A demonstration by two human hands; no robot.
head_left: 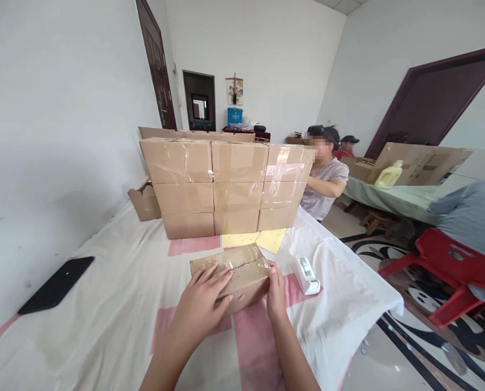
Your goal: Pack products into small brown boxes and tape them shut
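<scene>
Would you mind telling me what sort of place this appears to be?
It looks like a plain indoor room, perhaps in a home or small workshop, used as a makeshift workspace: taped cardboard boxes stacked on a cloth-covered table, a decorative wall hanging, and a red plastic chair.

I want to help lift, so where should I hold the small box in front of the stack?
Probably a palm on each short end, coming from the near side: the small box lies flat, longer side to side than tall, and the stack of boxes stands behind it. The right hand is at the right end; the left hand lies over the top.
</scene>
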